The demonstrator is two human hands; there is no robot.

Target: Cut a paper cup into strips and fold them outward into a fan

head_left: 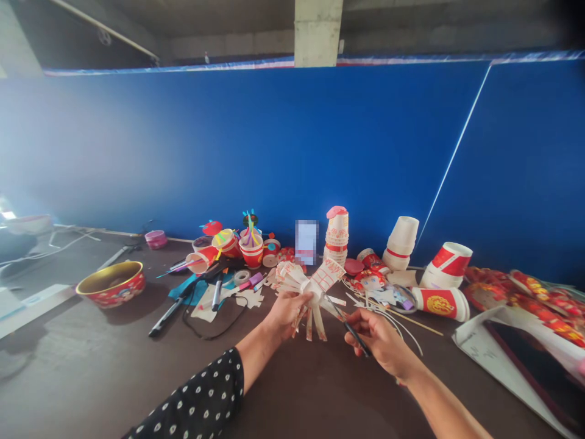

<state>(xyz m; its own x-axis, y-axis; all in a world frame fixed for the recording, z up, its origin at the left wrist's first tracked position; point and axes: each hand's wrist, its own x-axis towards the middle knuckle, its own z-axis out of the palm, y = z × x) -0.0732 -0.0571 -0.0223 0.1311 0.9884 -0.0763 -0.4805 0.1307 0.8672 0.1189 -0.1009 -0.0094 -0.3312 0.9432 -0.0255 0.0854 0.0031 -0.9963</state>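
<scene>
My left hand (pixel 287 314) is closed firmly around the base of a paper cup (pixel 311 299), which is cut into red-printed white strips that fan out past my fingers. My right hand (pixel 377 341) holds a pair of black-handled scissors (pixel 353 331) in a narrow pinch, with the thin blades pointing up just beside the strips. I cannot tell whether they touch. The cut cup is held in the air between my hands, above a dark brown table (pixel 91 360). Just to its right lie thin white paper strips (pixel 397 323), and farther right a red-and-white cup (pixel 441 303) rests on its side. Behind it stand a stack of printed paper cups (pixel 337 238) and upturned white cups (pixel 402 241). To the left are a roll of tape (pixel 242 277) and a red bowl (pixel 111 283) with a gold interior, and a blue wall (pixel 228 152) rises behind the table.
</scene>
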